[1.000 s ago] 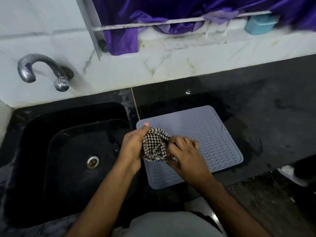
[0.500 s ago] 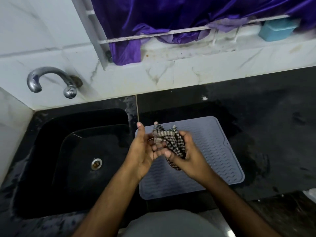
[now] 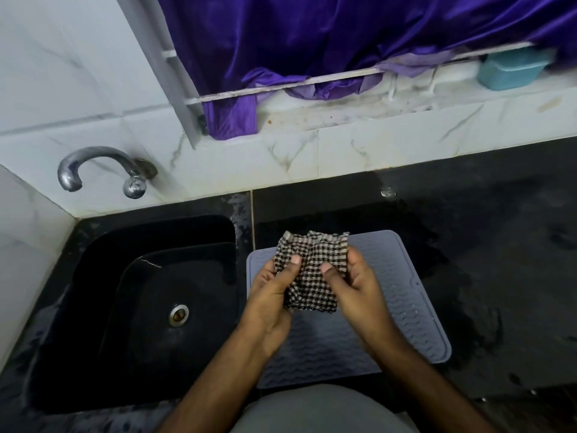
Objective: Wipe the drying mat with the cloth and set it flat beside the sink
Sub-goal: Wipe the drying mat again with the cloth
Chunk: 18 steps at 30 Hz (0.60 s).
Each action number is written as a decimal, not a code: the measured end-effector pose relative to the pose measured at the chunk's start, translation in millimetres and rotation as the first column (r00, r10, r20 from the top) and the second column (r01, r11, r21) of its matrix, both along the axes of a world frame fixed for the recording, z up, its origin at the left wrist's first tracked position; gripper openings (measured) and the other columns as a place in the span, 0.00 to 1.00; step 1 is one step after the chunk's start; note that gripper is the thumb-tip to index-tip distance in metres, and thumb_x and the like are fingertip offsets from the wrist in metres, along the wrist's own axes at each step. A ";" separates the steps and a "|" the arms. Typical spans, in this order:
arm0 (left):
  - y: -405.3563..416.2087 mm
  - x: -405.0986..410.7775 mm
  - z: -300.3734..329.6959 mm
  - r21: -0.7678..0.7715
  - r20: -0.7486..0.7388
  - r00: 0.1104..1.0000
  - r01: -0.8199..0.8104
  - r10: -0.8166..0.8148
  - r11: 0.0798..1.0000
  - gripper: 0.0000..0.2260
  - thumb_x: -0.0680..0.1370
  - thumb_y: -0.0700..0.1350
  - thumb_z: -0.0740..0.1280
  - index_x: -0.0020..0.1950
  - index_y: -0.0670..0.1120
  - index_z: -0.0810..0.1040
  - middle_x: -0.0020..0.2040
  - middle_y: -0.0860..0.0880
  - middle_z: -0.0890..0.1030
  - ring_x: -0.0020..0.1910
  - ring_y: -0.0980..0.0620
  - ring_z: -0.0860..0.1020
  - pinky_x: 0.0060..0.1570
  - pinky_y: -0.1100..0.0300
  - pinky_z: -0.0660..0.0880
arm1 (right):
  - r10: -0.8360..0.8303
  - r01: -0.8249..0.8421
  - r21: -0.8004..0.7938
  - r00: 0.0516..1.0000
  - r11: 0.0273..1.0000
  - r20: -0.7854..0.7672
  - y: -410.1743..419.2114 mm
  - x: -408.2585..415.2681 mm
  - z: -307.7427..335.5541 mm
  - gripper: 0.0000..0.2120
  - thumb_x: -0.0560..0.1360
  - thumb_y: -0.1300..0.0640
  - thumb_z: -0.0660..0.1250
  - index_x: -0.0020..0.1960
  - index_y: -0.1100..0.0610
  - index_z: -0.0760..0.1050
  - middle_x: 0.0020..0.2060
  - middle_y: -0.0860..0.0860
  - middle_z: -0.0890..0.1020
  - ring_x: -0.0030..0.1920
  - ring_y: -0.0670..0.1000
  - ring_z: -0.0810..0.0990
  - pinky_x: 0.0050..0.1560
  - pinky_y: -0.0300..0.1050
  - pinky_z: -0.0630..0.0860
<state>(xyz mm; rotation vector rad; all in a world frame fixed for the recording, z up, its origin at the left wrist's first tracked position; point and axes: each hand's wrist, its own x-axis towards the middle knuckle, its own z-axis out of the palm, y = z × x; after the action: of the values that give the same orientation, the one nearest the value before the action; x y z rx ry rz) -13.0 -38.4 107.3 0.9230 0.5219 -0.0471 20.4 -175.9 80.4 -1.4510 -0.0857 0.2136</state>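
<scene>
A grey ribbed drying mat (image 3: pixel 399 307) lies flat on the black counter, just right of the sink (image 3: pixel 150 307). Above its near-left part I hold a black-and-white checked cloth (image 3: pixel 312 270) spread between both hands. My left hand (image 3: pixel 271 295) grips the cloth's left side, thumb on top. My right hand (image 3: pixel 356 292) grips its right side, thumb also on top. The cloth is off the mat's surface and hides part of the mat's far-left corner.
A chrome tap (image 3: pixel 93 170) juts from the tiled wall over the sink. A purple curtain (image 3: pixel 312 42) hangs over the window ledge, with a teal box (image 3: pixel 512 70) at the right. The black counter (image 3: pixel 499 245) looks wet around the mat.
The cloth was bunched up between my hands a second ago. Now it is pulled open and spread wider, held by both thumbs. The camera view has tilted up slightly.
</scene>
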 end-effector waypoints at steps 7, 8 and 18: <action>1.8 6.3 5.7 -0.050 0.050 0.998 -0.036 0.039 0.998 0.11 0.83 0.36 0.60 0.62 0.40 0.79 0.61 0.38 0.82 0.57 0.42 0.82 0.61 0.46 0.78 | -0.025 0.150 -0.586 0.976 0.796 0.216 -18.1 9.5 -7.1 0.24 0.77 0.61 0.70 0.70 0.53 0.67 0.60 0.50 0.73 0.58 0.47 0.75 0.56 0.41 0.76; 0.3 6.1 7.2 0.055 0.062 0.998 -0.013 0.009 0.998 0.12 0.83 0.37 0.60 0.64 0.41 0.78 0.61 0.39 0.83 0.59 0.42 0.82 0.60 0.47 0.78 | -0.022 0.220 -0.576 0.944 0.787 0.330 -18.7 8.7 -4.4 0.20 0.78 0.58 0.68 0.68 0.52 0.68 0.59 0.49 0.72 0.58 0.44 0.75 0.54 0.36 0.74; -6.7 0.5 -3.2 0.564 0.010 0.919 0.321 -0.394 0.761 0.14 0.84 0.40 0.61 0.69 0.45 0.78 0.64 0.51 0.82 0.64 0.56 0.78 0.67 0.58 0.73 | 0.050 0.154 0.317 0.832 0.936 -0.553 2.2 12.8 -16.7 0.22 0.80 0.45 0.64 0.65 0.60 0.77 0.56 0.61 0.84 0.55 0.60 0.84 0.47 0.54 0.83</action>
<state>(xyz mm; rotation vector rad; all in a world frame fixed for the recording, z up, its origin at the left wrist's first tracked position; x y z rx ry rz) -12.5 -45.1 104.1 1.5856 0.2240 -0.1918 33.2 -173.7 63.7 -0.9849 0.3790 0.5420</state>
